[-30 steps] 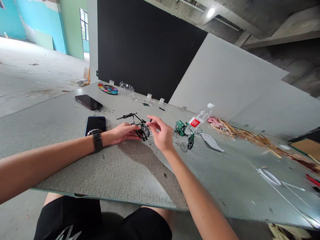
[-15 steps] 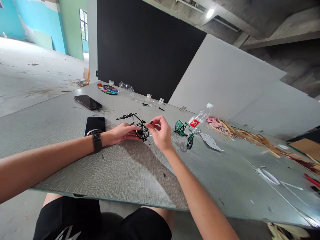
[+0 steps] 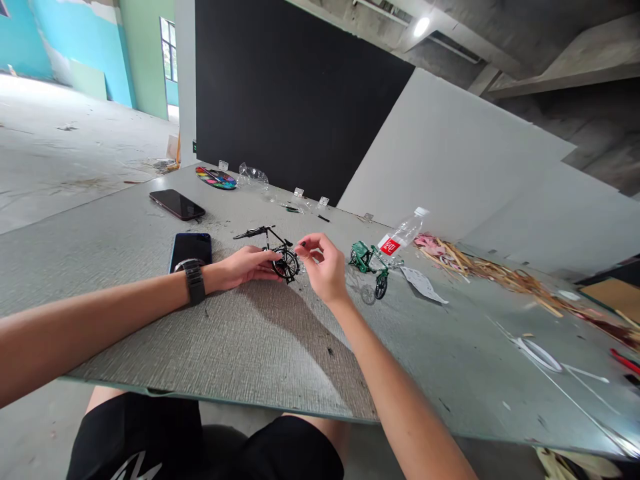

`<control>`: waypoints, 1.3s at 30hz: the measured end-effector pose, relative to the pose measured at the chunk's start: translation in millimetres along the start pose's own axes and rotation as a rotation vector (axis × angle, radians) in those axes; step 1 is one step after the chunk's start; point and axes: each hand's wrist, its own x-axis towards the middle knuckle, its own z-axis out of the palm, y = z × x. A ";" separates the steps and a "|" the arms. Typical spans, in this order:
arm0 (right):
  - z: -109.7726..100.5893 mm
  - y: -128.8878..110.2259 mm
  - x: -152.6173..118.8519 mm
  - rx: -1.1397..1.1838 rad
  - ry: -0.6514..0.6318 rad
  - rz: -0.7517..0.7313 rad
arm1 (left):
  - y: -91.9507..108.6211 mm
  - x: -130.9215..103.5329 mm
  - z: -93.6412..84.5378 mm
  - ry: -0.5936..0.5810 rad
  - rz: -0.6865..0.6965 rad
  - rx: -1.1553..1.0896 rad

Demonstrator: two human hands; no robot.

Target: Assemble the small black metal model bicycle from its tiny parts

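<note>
My left hand grips a small black model bicycle by its rear wheel, thumb on the near side. The bicycle's front end points left, and its front wheel shows nearly edge-on. Just right of the rear wheel, my right hand is closed in a pinch on a tiny dark piece, too small to name. A gap separates those fingertips from the wheel. Further right, a green model bicycle stands on the table, with a clear plastic bottle with a red label tilted behind it.
Two phones lie at the left, one near my watch. A paint palette and clear plastic packaging are at the back. A paper sheet, wood strips and a white cable tie coil lie to the right.
Almost nothing differs. The whole view has shifted very slightly; both hands keep their holds beside the black bicycle's rear wheel.
</note>
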 end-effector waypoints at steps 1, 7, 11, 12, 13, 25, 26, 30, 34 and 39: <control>-0.1 -0.7 -0.2 -0.022 0.000 -0.004 | 0.2 -0.5 0.4 -0.007 0.002 -0.001; -4.7 -6.4 -2.4 -0.035 -0.109 -0.059 | 2.6 -2.4 2.3 -0.004 0.008 -0.008; -3.6 -1.7 -1.8 0.069 -0.068 -0.016 | 1.4 -0.8 1.4 0.024 0.021 -0.016; -2.6 0.2 -1.7 0.078 -0.042 0.002 | 1.2 -0.5 1.2 0.027 0.019 -0.010; -1.5 2.1 -1.6 0.082 -0.017 0.017 | 1.1 -0.5 1.2 0.028 0.016 -0.005; -1.5 5.0 -1.5 0.040 0.021 -0.054 | 2.8 -2.7 6.5 0.022 0.031 -0.018; -2.6 4.9 -1.5 0.059 0.001 -0.054 | 2.5 -1.9 6.4 0.039 0.035 -0.028; -3.4 6.9 -1.1 0.184 -0.049 0.000 | 0.7 0.3 5.6 0.086 0.074 -0.061; -1.1 9.2 -0.6 0.248 -0.015 0.049 | -1.4 0.0 5.5 0.067 0.102 -0.041; 0.7 7.1 -1.3 0.213 0.033 0.047 | -1.6 0.6 4.6 0.066 0.112 -0.059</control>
